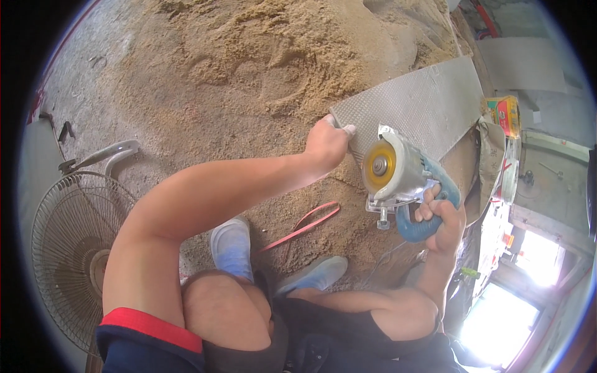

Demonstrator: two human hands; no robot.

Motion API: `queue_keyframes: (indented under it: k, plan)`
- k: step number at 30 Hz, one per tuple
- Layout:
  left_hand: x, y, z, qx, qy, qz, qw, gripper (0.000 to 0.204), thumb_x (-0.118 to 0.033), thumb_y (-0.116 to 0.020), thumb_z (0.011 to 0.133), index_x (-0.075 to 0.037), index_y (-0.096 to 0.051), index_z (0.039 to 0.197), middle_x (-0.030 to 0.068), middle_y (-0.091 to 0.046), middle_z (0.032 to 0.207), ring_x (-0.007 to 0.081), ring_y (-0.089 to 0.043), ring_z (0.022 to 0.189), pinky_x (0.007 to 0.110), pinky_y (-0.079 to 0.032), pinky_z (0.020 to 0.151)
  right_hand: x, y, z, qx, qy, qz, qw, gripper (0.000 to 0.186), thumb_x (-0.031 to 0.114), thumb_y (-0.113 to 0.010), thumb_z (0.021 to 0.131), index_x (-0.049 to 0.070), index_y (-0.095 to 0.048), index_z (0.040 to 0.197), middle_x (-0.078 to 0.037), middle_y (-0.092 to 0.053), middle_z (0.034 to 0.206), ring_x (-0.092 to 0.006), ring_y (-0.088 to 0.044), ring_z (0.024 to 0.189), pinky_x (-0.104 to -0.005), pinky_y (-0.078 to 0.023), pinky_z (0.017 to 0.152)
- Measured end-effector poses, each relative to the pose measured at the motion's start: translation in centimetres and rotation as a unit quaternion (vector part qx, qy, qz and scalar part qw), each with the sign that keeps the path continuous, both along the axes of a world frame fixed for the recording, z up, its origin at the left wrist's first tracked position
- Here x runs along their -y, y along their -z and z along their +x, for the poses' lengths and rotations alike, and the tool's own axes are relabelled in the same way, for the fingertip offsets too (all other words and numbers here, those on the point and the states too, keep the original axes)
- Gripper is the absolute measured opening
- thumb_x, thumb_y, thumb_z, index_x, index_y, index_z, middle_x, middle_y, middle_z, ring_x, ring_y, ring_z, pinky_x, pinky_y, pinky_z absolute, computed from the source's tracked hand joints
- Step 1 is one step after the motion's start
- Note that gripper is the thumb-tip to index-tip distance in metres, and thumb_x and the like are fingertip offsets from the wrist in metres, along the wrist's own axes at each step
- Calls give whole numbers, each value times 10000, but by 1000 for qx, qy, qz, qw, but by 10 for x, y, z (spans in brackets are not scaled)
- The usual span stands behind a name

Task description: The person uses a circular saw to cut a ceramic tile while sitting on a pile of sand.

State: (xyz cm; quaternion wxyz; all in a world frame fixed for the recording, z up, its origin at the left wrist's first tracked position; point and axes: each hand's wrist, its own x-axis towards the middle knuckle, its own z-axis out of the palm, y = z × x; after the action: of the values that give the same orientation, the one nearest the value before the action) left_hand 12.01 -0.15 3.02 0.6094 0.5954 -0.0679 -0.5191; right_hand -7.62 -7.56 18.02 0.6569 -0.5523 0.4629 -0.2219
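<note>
A handheld circular cutter (407,165) with a blue loop handle, a metal guard and a round yellow-and-silver blade (379,165) is in my right hand (444,219). The fingers wrap through its handle. Under and beyond the cutter's guard lies a grey rectangular tile (423,99), its gridded face up. My left hand (328,144) grips the tile's near-left corner, thumb on top and the other fingers partly hidden. The blade faces me, to the right of that hand; whether it touches the tile or is spinning I cannot tell.
Loose brown sand (261,68) covers the floor ahead. A pink strap (305,227) lies near my shoes (231,245). At the left stands a wire-caged fan (81,255). Beyond the tile on the right are a yellow-and-red bag (507,115) and brown cardboard (491,155).
</note>
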Motion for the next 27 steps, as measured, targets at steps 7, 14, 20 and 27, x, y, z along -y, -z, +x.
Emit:
queue_keyframes:
  k: [7,14,20,27]
  plan:
    - [3,5,1,-10,-17,-8,1000,265,-159,-561,950,13,-597,1149,130,-683,1042,217,-643,924,363,-479,841,-2,-2,4,-29,-7,0,1000,220,-15,-485,716,-43,-523,931,-104,-507,783,-162,-490,601,-324,-458,571]
    - [5,5,5,11,2,14,1000,246,-168,-564,965,-13,-613,1150,109,-679,1084,187,-621,983,345,-458,897,2,-5,-4,3,-10,18,1000,253,18,-507,733,-29,-517,982,-83,-500,802,-131,-472,607,-298,-445,573]
    - [3,8,1,2,-10,9,1000,244,-170,-573,957,-14,-617,1139,100,-680,1040,175,-619,948,337,-461,867,-1,-3,2,20,-12,17,1000,221,-7,-496,733,-25,-524,951,-92,-503,798,-143,-477,622,-303,-451,581]
    - [0,-1,-2,19,-4,3,1000,294,-175,-576,941,14,-594,1165,132,-688,1032,215,-649,917,353,-481,841,0,-3,3,11,-9,19,1000,215,-13,-491,732,-11,-524,944,-91,-505,797,-145,-475,619,-305,-454,581]
